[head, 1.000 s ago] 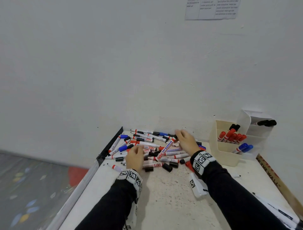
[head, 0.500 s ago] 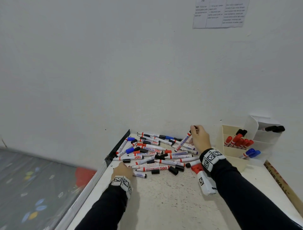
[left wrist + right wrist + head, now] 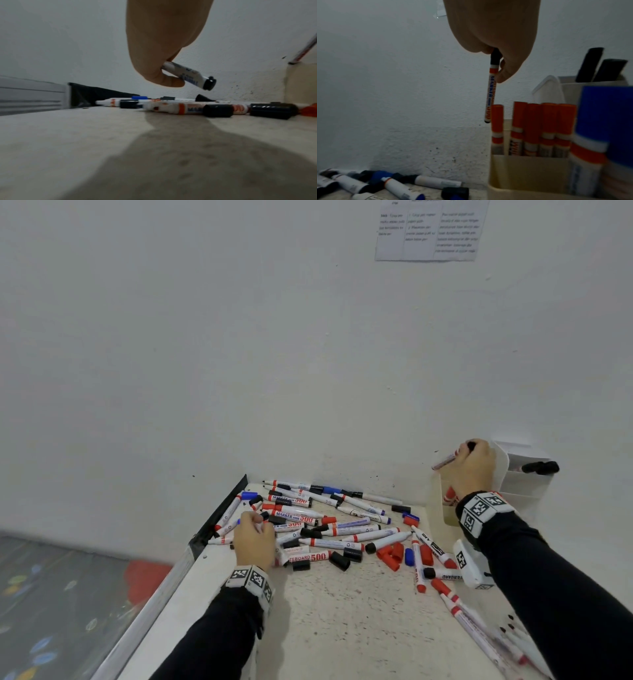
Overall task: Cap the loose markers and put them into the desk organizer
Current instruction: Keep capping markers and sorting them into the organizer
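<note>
nearest the camera, a white speckled surface (image 3: 342, 611) runs toward a white wall (image 3: 239, 354), with a few markers lying at its near right edge (image 3: 479, 625). beyond that, a loose cluster of red caps (image 3: 390, 556) and black caps (image 3: 339, 560) lies in front of the main pile of markers (image 3: 329, 518), which spreads across the surface up to the wall (many of them uncapped, tips showing). a dark strip (image 3: 222, 511) borders the pile on its left side.

the left hand (image 3: 255, 541) sits at the near left edge of that pile, its grip closed on a blue-labelled marker (image 3: 188, 75), pinched between thumb and fingers and lifted clear of the surface, black end pointing down and to the right. loose caps and markers lie just beyond it.

farther back on the right, the desk organizer (image 3: 527, 174) stands against the wall, already holding a row of red-capped markers (image 3: 539, 127), blue-capped ones beside them and black-capped ones (image 3: 541, 467) in the rear compartment. the right hand (image 3: 476, 467) hovers above the organizer's left side, its grip closed around the black-capped end of a marker (image 3: 490, 93) that hangs almost upright, its lower end just beside the top of the leftmost red cap, outside the organizer's left wall.
</note>
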The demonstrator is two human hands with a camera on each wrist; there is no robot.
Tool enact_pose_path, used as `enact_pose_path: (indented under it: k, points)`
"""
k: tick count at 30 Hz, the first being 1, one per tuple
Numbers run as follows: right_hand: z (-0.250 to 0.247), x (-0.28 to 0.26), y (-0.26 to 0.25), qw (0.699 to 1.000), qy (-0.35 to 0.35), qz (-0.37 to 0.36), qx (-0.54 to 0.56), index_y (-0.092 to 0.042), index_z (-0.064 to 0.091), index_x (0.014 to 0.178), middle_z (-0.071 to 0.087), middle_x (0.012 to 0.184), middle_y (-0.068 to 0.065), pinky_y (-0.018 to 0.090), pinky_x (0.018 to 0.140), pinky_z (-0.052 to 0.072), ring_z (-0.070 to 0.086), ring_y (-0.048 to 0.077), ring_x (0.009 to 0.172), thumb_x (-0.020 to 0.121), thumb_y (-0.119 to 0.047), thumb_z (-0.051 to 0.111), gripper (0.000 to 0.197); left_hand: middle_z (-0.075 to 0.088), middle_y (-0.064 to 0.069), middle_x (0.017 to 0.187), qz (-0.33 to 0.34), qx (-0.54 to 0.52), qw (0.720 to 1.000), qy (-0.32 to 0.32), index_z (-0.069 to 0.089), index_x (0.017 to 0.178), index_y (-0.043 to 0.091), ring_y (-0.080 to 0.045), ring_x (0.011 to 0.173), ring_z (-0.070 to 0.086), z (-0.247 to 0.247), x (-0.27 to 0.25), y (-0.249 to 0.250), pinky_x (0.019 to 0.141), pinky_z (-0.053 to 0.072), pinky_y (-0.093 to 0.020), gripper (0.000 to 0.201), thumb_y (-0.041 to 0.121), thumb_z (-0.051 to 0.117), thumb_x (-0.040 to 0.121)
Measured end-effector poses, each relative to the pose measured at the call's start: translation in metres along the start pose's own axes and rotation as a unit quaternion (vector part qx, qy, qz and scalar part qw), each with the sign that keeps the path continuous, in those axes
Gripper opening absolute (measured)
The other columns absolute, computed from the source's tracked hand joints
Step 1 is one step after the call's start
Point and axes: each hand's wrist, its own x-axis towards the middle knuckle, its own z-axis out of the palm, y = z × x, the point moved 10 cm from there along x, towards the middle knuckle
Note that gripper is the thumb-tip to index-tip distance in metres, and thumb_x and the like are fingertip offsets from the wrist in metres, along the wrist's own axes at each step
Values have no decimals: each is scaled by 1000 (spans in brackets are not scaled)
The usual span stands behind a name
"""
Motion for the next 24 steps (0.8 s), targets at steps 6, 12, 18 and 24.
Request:
enact_pose_path:
  k: [6, 12, 18, 24]
  points:
    - [-9, 12, 15, 999, 43, -13, -26, 4, 49, 115, 49, 118, 23, 38, 94, 37, 48, 37, 107, 97, -11, 39, 25, 57, -5, 91, 32, -56, 989, -134, 48, 104, 19, -19, 70, 58, 53, -17, 24, 61, 53, -30, 13, 12, 51, 93]
    - [4, 14, 21, 995, -40, 20, -92, 3, 46, 126, 42, 129, 22, 35, 98, 33, 42, 34, 116, 99, -13, 38, 32, 61, 1, 86, 10, -47, 970, -239, 41, 127, 23, -11, 65, 58, 91, -29, 23, 57, 49, -19, 40, 14, 56, 91]
    - [22, 15, 29, 976, -82, -4, -199, -16, 55, 104, 63, 97, 7, 43, 84, 48, 56, 31, 95, 94, -13, 44, 16, 64, 1, 84, 15, -34, 964, -263, 50, 127, 15, -14, 73, 61, 99, -33, 26, 66, 54, -24, 39, 13, 58, 89]
    - [46, 16, 44, 939, -156, 1, -306, -23, 56, 97, 65, 86, 2, 41, 88, 48, 57, 28, 93, 86, -6, 52, 21, 62, 4, 83, 34, -44, 962, -266, 55, 123, 15, -9, 65, 56, 102, -38, 32, 56, 48, -17, 32, 11, 55, 91]
